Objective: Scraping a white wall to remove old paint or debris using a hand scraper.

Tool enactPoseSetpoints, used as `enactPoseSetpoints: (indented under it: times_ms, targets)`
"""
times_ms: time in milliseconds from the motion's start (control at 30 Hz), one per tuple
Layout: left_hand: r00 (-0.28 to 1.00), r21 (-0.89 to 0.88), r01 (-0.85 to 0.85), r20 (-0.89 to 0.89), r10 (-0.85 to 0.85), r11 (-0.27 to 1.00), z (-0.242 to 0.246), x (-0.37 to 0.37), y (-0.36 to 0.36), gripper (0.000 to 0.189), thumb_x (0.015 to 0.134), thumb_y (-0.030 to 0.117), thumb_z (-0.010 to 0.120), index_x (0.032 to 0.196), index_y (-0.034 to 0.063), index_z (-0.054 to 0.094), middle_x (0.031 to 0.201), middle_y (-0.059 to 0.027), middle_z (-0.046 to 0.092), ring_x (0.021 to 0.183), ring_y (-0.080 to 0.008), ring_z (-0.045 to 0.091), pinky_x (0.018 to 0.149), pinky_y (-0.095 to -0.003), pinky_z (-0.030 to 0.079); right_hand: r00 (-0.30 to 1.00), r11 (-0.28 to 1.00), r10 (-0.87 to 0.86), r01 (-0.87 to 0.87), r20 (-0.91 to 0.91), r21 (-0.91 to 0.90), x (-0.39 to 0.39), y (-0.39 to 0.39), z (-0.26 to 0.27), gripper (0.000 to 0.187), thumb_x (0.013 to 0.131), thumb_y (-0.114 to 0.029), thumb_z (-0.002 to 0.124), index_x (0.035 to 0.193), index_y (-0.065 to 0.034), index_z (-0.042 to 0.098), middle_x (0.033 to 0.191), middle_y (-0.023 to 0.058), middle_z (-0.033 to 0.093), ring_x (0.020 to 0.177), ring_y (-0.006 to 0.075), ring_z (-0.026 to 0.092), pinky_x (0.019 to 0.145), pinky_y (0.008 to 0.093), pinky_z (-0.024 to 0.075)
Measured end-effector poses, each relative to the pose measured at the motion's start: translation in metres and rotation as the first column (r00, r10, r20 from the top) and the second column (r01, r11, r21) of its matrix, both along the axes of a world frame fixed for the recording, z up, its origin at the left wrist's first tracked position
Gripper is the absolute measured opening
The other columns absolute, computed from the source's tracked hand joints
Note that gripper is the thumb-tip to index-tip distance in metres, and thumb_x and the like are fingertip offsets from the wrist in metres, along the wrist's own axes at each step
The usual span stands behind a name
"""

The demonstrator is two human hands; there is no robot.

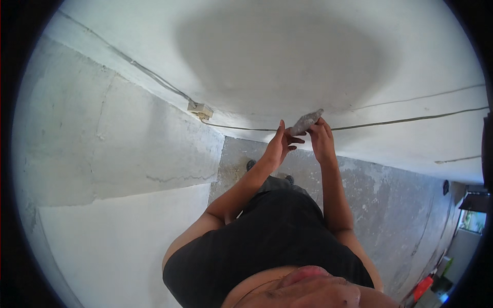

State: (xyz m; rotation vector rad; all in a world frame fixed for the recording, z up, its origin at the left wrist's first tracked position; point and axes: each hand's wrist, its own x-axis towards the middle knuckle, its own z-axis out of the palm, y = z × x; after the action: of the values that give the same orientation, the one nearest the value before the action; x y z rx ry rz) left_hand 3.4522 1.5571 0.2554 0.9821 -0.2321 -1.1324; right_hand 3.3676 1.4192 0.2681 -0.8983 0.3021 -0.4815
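Observation:
My right hand grips a slim grey piece with pale specks, its fingers at the upper right end. Its surface looks rough or crumpled; I cannot tell the material. At the lower left end of this piece is my left hand, thumb raised and fingers spread apart. Whether the left fingertips touch the piece is unclear. Both hands are in front of a white wall, close to a thin grey cable that runs along it and passes behind them.
Left of my hands, a beige socket box is mounted near the wall corner, with cables leading up from it. Below lies a worn grey concrete floor. A red object and other items stand at the far lower right, near a window.

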Motion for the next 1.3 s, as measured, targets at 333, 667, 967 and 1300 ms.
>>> enactPoseSetpoints:
  times_ms: [333,667,967,1300]
  targets:
    - [0.991,0.029,0.049,-0.123,-0.045,0.998,-0.025,-0.023,0.018,0.071,0.1,0.066,0.029,0.121,0.0059,0.06,0.106,-0.0055,0.065,0.095,-0.0198,0.06,0.087,-0.0363,0.043,0.953,0.915,0.264,-0.297,-0.152,-0.274,-0.036,0.007,-0.023,0.033,0.079,-0.008,0.048,0.107,0.0017,0.063,0.107,0.008,0.058,0.105,0.0206,0.055,0.097,0.033,0.0422]
    - [0.969,-0.045,0.239,-0.058,-0.242,0.97,-0.004,0.001,0.015,0.046,0.102,0.05,0.046,0.117,0.009,0.061,0.103,-0.0013,0.064,0.095,-0.0137,0.06,0.087,-0.0323,0.045,0.987,0.712,-0.001,-0.112,-0.162,-0.693,-0.072,-0.001,-0.023,0.029,0.078,-0.005,0.055,0.104,0.0023,0.066,0.127,0.0117,0.058,0.116,0.0271,0.055,0.101,0.0365,0.0418]
    - [0.894,0.192,0.409,0.114,-0.434,0.892,-0.003,0.012,0.02,0.03,0.101,0.033,0.058,0.116,0.0073,0.06,0.105,-0.0007,0.064,0.102,-0.0118,0.06,0.09,-0.0325,0.049,0.965,0.869,0.095,-0.201,-0.245,-0.453,-0.092,0.01,-0.028,0.027,0.093,-0.013,0.055,0.119,-0.0038,0.055,0.129,0.0108,0.058,0.11,0.0226,0.058,0.094,0.0355,0.0439]
    - [-0.336,-0.53,-0.84,0.674,0.658,0.113,0.118,0.143,0.04,0.026,0.1,0.018,0.06,0.113,-0.0045,0.064,0.11,-0.0136,0.066,0.099,-0.0207,0.063,0.089,-0.0328,0.05,0.983,0.989,0.039,-0.064,-0.177,-0.133,-0.107,0.008,-0.03,0.036,0.101,-0.035,0.049,0.116,-0.0037,0.055,0.128,0.0137,0.061,0.111,0.0229,0.06,0.095,0.0373,0.0446]
